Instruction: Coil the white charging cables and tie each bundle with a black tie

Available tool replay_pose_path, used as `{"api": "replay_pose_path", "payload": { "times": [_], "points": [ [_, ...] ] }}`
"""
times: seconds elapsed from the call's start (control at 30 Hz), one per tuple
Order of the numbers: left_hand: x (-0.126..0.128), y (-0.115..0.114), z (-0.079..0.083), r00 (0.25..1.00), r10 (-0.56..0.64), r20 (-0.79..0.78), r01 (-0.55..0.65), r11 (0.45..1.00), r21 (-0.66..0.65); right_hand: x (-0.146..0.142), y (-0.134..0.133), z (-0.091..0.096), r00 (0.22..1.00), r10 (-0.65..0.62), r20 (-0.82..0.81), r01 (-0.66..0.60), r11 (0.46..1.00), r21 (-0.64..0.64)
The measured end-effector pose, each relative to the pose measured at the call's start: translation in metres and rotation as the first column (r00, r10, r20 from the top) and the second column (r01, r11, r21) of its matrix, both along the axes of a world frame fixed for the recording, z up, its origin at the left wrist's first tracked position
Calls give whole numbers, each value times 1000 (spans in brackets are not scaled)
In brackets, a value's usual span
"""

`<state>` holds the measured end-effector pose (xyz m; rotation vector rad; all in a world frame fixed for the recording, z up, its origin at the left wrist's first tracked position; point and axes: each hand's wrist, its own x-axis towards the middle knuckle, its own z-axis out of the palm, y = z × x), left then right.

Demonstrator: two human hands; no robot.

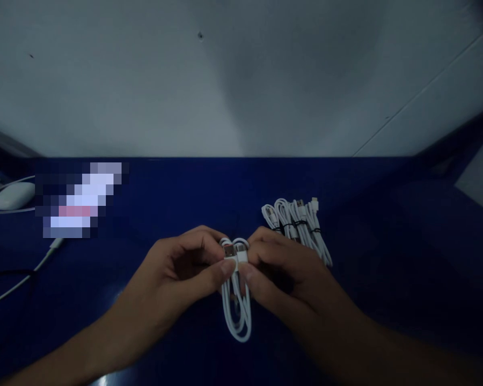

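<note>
A coiled white USB cable hangs between my two hands, its loops pointing down toward me. Its two metal plugs lie side by side at the top of the coil. My left hand pinches it from the left, thumb pressed on the plug with the USB-A end. From the other side, my right hand grips the same coil, its thumb against the second plug. Both sets of fingertips behind the coil are partly hidden. Just beyond my right hand lie several coiled white cables bound with black ties, their lower parts covered by the hand.
A blue table runs back to a pale wall. On the left, a blurred-out device with a bright screen has a white cord plugged in. A rounded white object lies at the far left.
</note>
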<state>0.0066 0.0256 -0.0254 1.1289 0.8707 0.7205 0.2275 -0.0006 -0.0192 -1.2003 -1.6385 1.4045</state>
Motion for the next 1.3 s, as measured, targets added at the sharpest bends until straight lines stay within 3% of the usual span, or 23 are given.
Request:
{"api": "replay_pose_path", "payload": {
  "times": [1.3],
  "points": [
    [-1,-1,0,999,-31,41,31,999,-15,-3,1,3,1000,-30,-2,30,998,60]
  ]
}}
